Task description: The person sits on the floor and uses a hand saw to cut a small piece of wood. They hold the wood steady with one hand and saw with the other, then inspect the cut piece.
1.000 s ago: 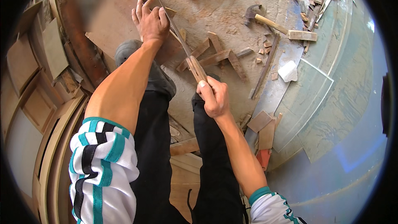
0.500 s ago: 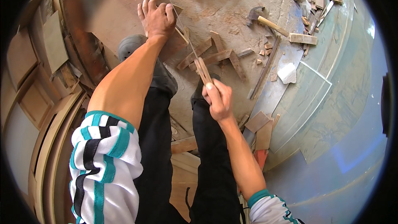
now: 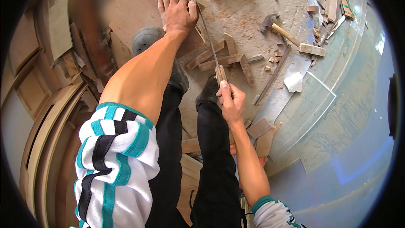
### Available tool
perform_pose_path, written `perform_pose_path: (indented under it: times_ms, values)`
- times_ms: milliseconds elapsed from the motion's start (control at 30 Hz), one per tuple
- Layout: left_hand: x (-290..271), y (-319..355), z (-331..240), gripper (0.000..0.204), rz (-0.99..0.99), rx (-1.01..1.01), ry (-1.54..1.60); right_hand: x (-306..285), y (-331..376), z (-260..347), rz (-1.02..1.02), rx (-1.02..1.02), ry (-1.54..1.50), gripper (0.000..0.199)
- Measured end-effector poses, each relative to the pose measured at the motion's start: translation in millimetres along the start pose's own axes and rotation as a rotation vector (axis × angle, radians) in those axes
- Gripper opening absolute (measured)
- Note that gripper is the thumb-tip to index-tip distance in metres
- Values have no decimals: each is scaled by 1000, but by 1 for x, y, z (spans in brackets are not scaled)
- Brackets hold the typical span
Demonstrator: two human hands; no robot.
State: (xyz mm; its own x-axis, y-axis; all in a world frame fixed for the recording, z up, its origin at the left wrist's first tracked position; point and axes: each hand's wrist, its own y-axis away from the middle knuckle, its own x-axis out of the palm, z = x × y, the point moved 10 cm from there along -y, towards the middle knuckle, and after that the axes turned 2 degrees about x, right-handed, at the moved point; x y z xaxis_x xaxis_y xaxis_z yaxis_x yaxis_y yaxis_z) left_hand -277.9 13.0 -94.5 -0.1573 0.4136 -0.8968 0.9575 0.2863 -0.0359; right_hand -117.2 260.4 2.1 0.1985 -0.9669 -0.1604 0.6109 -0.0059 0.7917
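Observation:
My right hand (image 3: 232, 101) is wrapped round the wooden handle (image 3: 220, 74) of a handsaw, its thumb lying along the grip. From there the saw's long, thin blade (image 3: 206, 31) runs up and away, seen nearly edge-on, beside the right edge of a flat brown wooden board (image 3: 137, 4). On that board my left hand (image 3: 179, 14) rests with its fingers spread, close to the blade and holding nothing. A grey shoe (image 3: 146, 41) on my left foot presses near the board's lower part. Where the blade meets the wood is hard to make out.
Wood offcuts (image 3: 223, 59) lie on the dusty floor just right of the board. Farther right is a hammer (image 3: 282, 31) with a wooden handle, near a glass sheet (image 3: 333, 114) and a scrap heap (image 3: 331, 8). Wooden panels (image 3: 46, 152) lean at the left.
The view has shifted slightly, so the scene sits farther right and lower. The saw's handle now points more straight ahead, and more of its blade shows. My left hand keeps its place on the board.

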Motion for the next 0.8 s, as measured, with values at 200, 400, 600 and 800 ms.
perform_pose_path:
  times_ms: [200, 400, 600, 800]
  values:
    - [0, 0, 0, 39, 9, 0, -29, -3, 18, 7, -87, -49, 92, 51]
    - [-1, 0, -3, 39, -12, 30, -45, 3, -8, 31, -63, 45, 154, 52]
    - [0, 3, 3, 36, 56, -15, -84, -9, 22, 28, -90, 11, 242, 51]
    - [2, 1, 0, 40, 50, 0, -53, 10, -25, 60, -102, -52, 239, 55]
